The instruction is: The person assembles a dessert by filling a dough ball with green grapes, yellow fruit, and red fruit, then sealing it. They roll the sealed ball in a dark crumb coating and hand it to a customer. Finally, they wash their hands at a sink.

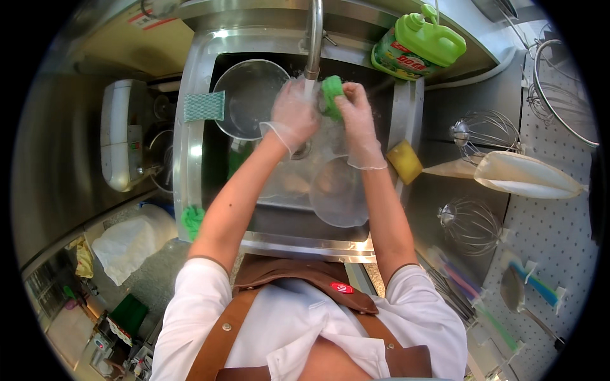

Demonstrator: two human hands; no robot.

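Clear gloves cover both hands over the metal sink [295, 230]. My right hand [359, 117] pinches a green scrubbing cloth [332, 96] to the right of the running tap [314, 47]. Under the stream is my left hand [297, 114]; splashing water blurs its fingers, so their grip is unclear. Left of it, a round bowl [248, 101] leans in the basin. A translucent round bowl or lid [341, 193] lies nearer me, beside my right forearm. Water and some foam cover part of the basin floor.
A checked green sponge [204, 106] and a crumpled green cloth [192, 221] rest on the left rim. A yellow sponge [405, 162] sits on the right rim, below a green detergent jug [416, 47]. Whisks [470, 225] and a piping bag [524, 174] hang right; a mixer [122, 136] stands left.
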